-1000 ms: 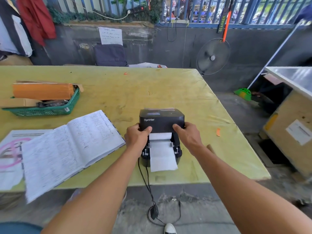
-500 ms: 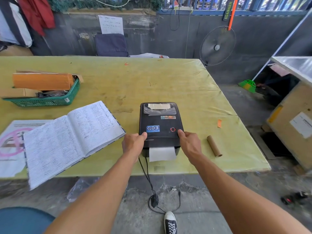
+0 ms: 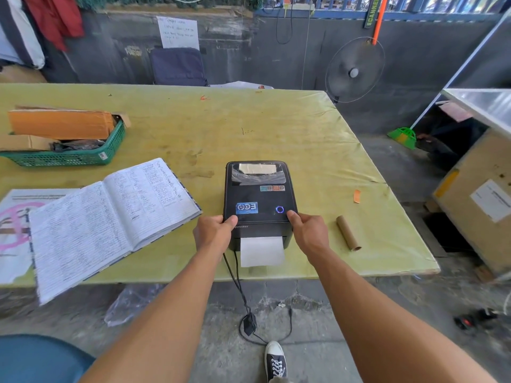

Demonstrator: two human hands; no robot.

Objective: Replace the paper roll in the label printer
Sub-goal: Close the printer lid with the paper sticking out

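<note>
Both the left hand (image 3: 213, 233) and right hand (image 3: 309, 234) clasp the label printer (image 3: 260, 200) at its front corners, fingers curled around the sides and thumbs pressing the closed lid, likely to latch it over the paper (image 3: 262, 250) trailing from the slot.

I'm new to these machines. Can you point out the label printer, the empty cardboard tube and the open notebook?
label printer (image 3: 258, 197), head view, middle of its black lid.
cardboard tube (image 3: 348, 232), head view, middle of its side.
open notebook (image 3: 110, 217), head view, near its centre fold.

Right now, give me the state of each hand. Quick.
Left hand: closed on the label printer's front left corner, thumb on the lid.
Right hand: closed on the printer's front right corner, thumb on the lid.
</note>
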